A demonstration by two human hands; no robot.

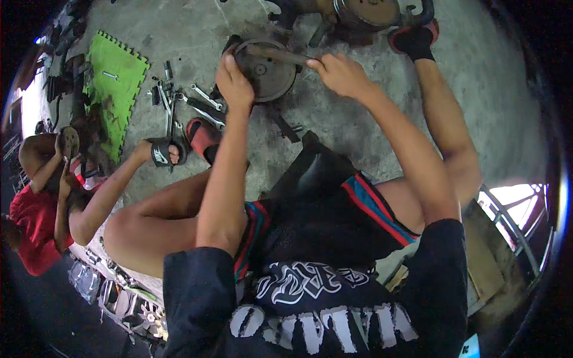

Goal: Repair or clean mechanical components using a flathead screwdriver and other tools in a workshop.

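Two bare hands work on one round metal disc, near the top middle of the view, in front of the seated person. The left hand is closed on the disc's left edge, its fingers along the rim. The right hand is closed around the right end of one long, narrow tool, whose other end lies across the upper part of the disc's face. The disc has one small hole at its centre; whether it rests on the concrete floor or is held above it, I cannot tell.

To the left of the disc is a group of wrenches; at least three show, but they overlap, so an exact count cannot be told. One socket stands out just above the group. Further left is one green mat with a toothed edge, and one small wrench lies on it. One dark bar is on the floor below the disc.

Two red-and-black slippers are in view: one near the wrenches, one at the person's right foot. One rusty machine part is at the upper edge. At the far left, one other person in red has a second, smaller round part in hand.
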